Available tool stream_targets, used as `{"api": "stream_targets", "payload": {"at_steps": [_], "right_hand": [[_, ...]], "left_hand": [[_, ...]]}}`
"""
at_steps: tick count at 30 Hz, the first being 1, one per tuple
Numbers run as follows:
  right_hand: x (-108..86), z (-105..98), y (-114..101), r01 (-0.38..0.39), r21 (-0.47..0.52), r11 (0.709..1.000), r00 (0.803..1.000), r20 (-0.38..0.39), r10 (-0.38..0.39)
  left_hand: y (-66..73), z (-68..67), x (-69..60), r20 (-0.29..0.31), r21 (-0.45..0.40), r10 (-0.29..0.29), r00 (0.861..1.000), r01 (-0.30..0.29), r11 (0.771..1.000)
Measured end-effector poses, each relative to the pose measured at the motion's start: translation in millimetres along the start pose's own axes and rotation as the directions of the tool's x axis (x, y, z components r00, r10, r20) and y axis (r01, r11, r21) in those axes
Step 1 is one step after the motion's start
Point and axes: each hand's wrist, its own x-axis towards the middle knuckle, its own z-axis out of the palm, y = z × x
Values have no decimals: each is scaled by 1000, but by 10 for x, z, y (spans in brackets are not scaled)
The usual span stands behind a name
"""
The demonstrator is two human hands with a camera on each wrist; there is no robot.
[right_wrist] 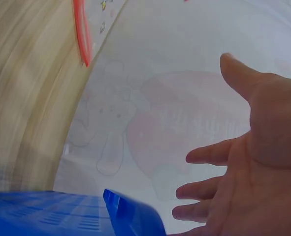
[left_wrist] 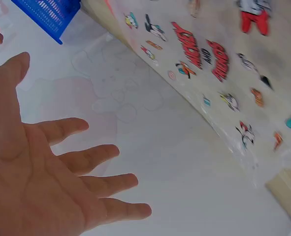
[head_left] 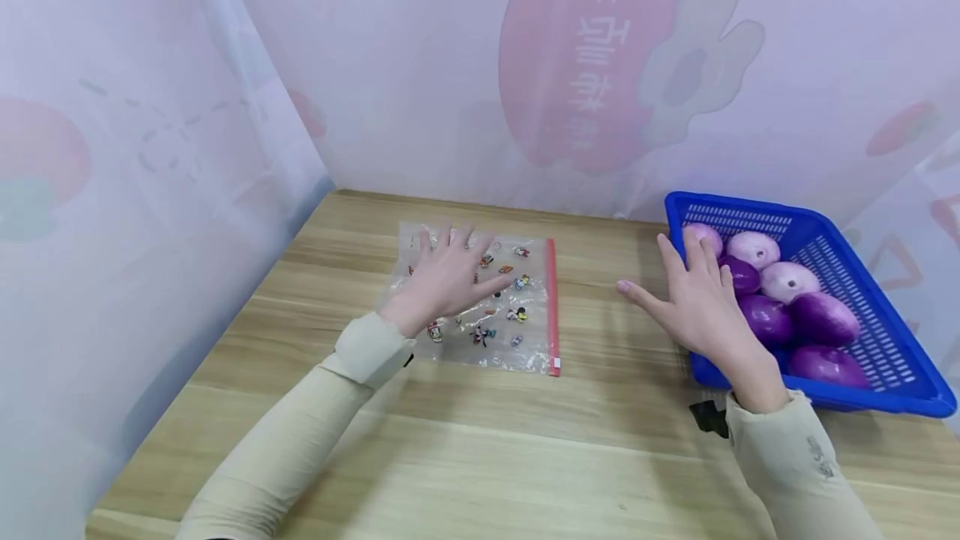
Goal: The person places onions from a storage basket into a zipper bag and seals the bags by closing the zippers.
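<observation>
My left hand [head_left: 448,275] hovers over a clear zip bag [head_left: 525,357] printed with small cartoon figures, its fingers spread and nothing held. In the left wrist view the palm of that hand [left_wrist: 42,172] faces the camera, apart from the bag [left_wrist: 209,118]. My right hand [head_left: 701,307] hangs with straight, spread fingers beside the left rim of a blue plastic basket [head_left: 892,298]. Several purple, round to oval vegetable-like things [head_left: 825,319] lie in the basket. The right wrist view shows the right hand [right_wrist: 253,172] holding nothing, near the basket's edge [right_wrist: 130,211].
A light wooden table [head_left: 525,457] carries the bag and the basket. Pale printed sheets [head_left: 420,65] rise behind the table and along its left side. The bag's red slider strip [head_left: 553,307] faces the basket. A black piece [head_left: 708,418] shows by the right wrist.
</observation>
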Motion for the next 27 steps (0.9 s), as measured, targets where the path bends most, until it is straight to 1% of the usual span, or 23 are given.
{"api": "stream_targets", "payload": {"at_steps": [3,6,10,12,15,19,22,24,27], "right_hand": [[-12,22,-4,56,26,998,997,-57,-55],[-14,43,-12,91,62,994,992,-91,-85],[-38,73,-34,85,146,986,992,-100,-70],[-54,98,-51,84,187,979,991,-119,-62],[-74,151,-81,93,242,966,985,-162,-55],[-101,235,-128,112,296,949,976,-212,-49],[-126,285,-154,130,301,945,964,-260,-50],[-139,298,-154,136,287,948,951,-307,-44],[-160,302,-120,129,260,957,928,-371,-24]], "left_hand": [[51,-4,79,16,-21,20,1000,-20,1000],[101,18,153,33,-20,40,999,-40,999],[156,84,242,42,-24,76,996,-75,997],[188,112,278,47,-56,88,995,-85,995],[236,167,335,58,-126,94,994,-86,988],[305,268,415,78,-159,91,993,-77,984],[370,338,474,82,-163,93,992,-79,984],[420,381,513,77,-168,89,993,-75,983],[502,444,546,80,-158,64,995,-51,986]]}}
